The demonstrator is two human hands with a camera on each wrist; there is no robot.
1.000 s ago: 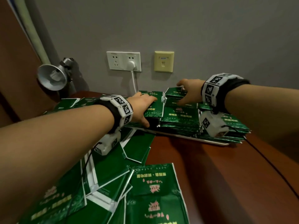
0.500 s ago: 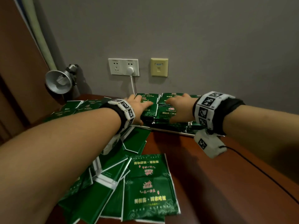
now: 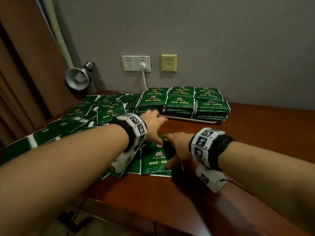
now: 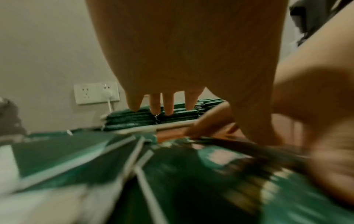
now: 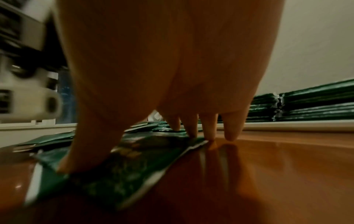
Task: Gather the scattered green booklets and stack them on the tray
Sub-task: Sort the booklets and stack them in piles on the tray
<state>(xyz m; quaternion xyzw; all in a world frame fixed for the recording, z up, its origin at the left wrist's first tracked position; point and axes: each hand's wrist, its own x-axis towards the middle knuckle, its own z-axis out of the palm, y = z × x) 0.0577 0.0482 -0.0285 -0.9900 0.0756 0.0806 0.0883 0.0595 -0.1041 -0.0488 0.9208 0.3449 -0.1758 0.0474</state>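
Right hand lies flat on the nearest green booklet, fingers straight and slightly spread, thumb and two fingertips pressing the cover, the outer fingertips meeting the bare brown tabletop at the booklet's right edge. Left hand reaches out just beyond it, fingers straight and apart, holding nothing; the left wrist view is blurred low down. More loose booklets lie overlapping across the left side of the tabletop. At the far side, near the wall, a pale tray carries booklets in neat stacks, set side by side. A small metal lamp stands at far left, beside a white wall socket with a plug in it.
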